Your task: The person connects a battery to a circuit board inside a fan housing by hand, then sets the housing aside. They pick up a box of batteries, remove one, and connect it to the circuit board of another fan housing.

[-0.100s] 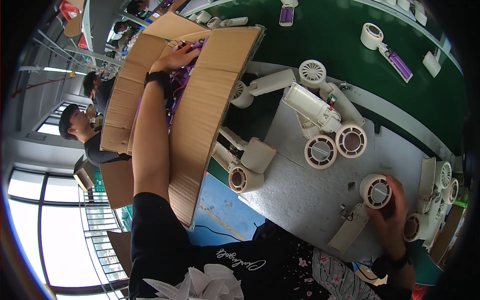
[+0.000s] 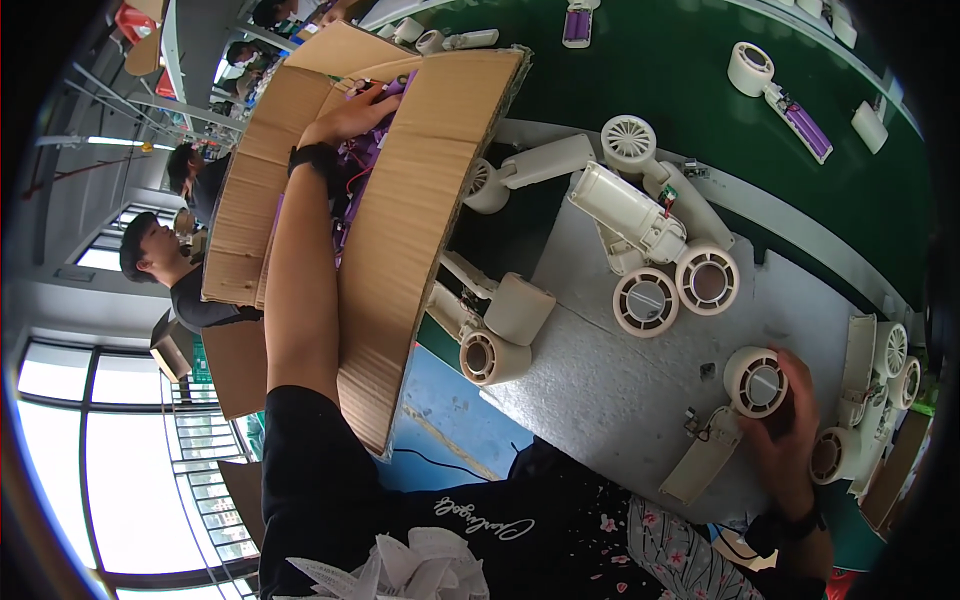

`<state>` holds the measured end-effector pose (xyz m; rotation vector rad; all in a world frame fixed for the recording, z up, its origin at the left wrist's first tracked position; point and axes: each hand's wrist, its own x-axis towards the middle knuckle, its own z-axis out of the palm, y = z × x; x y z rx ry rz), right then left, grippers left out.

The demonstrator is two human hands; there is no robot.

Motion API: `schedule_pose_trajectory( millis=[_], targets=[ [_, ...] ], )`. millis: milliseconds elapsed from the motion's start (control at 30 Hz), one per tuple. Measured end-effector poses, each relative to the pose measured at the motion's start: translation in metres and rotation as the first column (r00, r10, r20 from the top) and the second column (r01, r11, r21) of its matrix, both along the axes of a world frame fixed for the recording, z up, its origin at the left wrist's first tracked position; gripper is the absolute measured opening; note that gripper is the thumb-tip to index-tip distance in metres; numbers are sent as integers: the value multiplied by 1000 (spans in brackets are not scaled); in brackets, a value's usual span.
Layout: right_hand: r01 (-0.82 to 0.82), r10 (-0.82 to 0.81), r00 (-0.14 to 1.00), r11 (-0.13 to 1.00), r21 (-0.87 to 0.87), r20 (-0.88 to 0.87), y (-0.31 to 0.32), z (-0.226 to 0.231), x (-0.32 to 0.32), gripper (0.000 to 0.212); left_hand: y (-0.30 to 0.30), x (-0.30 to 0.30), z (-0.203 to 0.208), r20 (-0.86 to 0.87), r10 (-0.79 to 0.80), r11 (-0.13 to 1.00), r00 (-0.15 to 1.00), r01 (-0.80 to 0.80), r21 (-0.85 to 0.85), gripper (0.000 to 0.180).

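My left hand (image 2: pixel 350 119) reaches deep into a tall cardboard box (image 2: pixel 415 190). Its fingers look stretched out over a heap of purple battery packs (image 2: pixel 360 160) with thin wires; the fingertips are partly hidden among them. On the right, my right hand (image 2: pixel 790 430) is closed around the round head of a white handheld fan (image 2: pixel 757 382). That fan's handle (image 2: pixel 703 457) points down and left over the grey metal plate, with small wired parts showing at the joint.
Several white fan bodies (image 2: pixel 645 300) lie on the grey plate (image 2: pixel 600 390); more fan parts (image 2: pixel 860 400) stand at the right. An opened fan with a purple pack (image 2: pixel 800 125) rests on the green table (image 2: pixel 660 60). Other people (image 2: pixel 160 250) sit at far left.
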<state>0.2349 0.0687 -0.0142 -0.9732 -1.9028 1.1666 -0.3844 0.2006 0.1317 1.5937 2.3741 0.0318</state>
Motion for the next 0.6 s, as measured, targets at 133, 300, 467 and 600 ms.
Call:
schedule_pose_trajectory(
  millis=[133, 300, 467, 600],
  targets=[
    [10, -10, 1000, 1000, -17, -11, -1, 2, 1, 70, -1, 5, 0, 130, -36, 999, 991, 32, 36, 75],
    [-32, 33, 999, 998, -60, 2, 0, 2, 0, 70, -3, 8, 6, 156, -32, 998, 987, 25, 49, 76],
    [21, -23, 999, 999, -44, -38, -2, 0, -2, 69, -10, 10, 14, 214, -15, 1000, 977, 11, 18, 91],
    [17, -18, 1000, 999, -37, -24, 0, 1, -2, 69, -4, 16, 11, 90, 9, 1000, 996, -9, 6, 99]
  ],
)
